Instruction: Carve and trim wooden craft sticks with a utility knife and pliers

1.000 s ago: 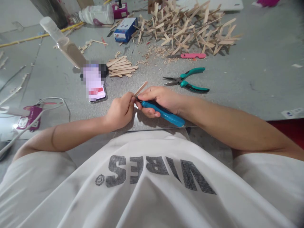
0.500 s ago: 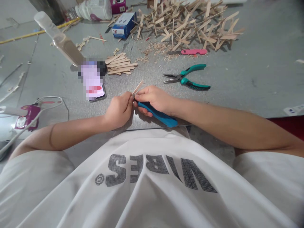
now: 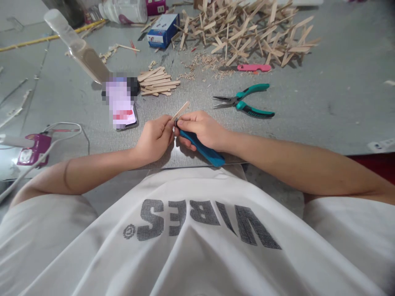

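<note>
Mid-frame, the left hand (image 3: pixel 156 137) pinches a wooden stick (image 3: pixel 181 110) slanting upper-right. Beside it, the right hand (image 3: pixel 202 127) grips a blue-handled tool (image 3: pixel 210 154).

The right hand (image 3: pixel 206 129) hides part of the blue-handled tool (image 3: pixel 204 149). At ten o'clock I can't read the blurred phone (image 3: pixel 120 102); at one, the top edge crops the stick pile (image 3: pixel 243 35).

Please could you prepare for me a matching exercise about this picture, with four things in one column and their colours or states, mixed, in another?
Things:
1. Knife
2. Box
3. Long-nosed pliers
4. Tool in the right hand

Colours or states:
A. lying open, teal and black handles
B. held, blue handle
C. pink handle
D. blue and white sides

Pairs: 1-C, 2-D, 3-A, 4-B
</note>
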Available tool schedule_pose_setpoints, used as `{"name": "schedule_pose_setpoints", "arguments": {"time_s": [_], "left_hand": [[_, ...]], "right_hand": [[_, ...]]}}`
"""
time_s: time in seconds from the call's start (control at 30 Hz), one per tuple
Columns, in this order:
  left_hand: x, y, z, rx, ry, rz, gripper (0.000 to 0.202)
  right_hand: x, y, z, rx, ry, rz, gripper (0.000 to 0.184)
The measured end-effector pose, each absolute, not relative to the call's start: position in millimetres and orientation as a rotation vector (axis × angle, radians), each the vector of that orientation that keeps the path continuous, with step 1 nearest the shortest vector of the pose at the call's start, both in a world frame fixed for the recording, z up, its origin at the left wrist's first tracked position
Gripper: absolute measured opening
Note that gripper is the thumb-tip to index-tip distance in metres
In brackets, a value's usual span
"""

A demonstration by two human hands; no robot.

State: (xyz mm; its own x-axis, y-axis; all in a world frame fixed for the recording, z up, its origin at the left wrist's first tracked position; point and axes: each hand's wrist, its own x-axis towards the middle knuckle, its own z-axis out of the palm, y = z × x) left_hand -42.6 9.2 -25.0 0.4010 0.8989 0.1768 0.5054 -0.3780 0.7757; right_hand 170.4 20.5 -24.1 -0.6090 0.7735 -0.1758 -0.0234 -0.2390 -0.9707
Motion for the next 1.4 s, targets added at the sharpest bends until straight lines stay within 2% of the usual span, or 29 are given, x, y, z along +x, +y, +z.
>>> {"name": "schedule_pose_setpoints", "arguments": {"time_s": [0.13,0.23,0.33,0.43,0.53,0.7,0.9,0.97,1.03,1.1,1.13,1.17,1.27,1.3,1.4], "left_hand": [[-46,15,-20,2.062,1.182,0.729,0.037],[-49,19,-14,2.106,1.199,0.642,0.032],[-52,24,-8,2.107,1.157,0.519,0.032],[-56,32,-3,2.032,1.088,0.356,0.022],[-59,42,-2,1.909,1.078,0.233,0.014],[-62,52,-6,1.853,1.047,0.185,0.013],[-60,51,-14,1.867,1.180,0.246,0.018],[-59,50,-14,1.866,1.163,0.300,0.021],[-59,50,-12,1.848,1.165,0.257,0.025],[-59,52,-10,1.824,1.187,0.194,0.026],[-60,52,-9,1.818,1.202,0.191,0.026],[-60,53,-8,1.817,1.216,0.200,0.026],[-62,56,-6,1.842,1.229,0.211,0.026],[-63,56,-5,1.849,1.224,0.183,0.025],[-62,56,-1,1.856,1.201,0.067,0.022]], "right_hand": [[181,26,-14,-0.915,-1.705,1.881,0.033],[189,20,-1,-0.980,-1.960,1.438,0.034],[198,8,10,-1.070,-1.940,0.955,0.041],[207,0,11,-1.061,-1.766,0.811,0.051],[213,3,1,-0.973,-1.703,0.928,0.054],[218,22,-23,-1.028,-1.767,0.901,0.043],[233,41,-26,-1.193,-2.181,1.064,0.032],[237,44,-24,-1.158,-2.186,1.162,0.043],[240,47,-23,-1.124,-2.053,1.329,0.070],[243,50,-24,-1.058,-1.906,1.503,0.083],[244,51,-23,-1.004,-1.850,1.581,0.078],[245,51,-23,-0.948,-1.801,1.645,0.066],[244,48,-15,-0.837,-1.654,1.698,0.010],[243,46,-10,-0.842,-1.608,1.691,0.007],[234,41,9,-1.032,-1.501,1.816,0.029]]}}
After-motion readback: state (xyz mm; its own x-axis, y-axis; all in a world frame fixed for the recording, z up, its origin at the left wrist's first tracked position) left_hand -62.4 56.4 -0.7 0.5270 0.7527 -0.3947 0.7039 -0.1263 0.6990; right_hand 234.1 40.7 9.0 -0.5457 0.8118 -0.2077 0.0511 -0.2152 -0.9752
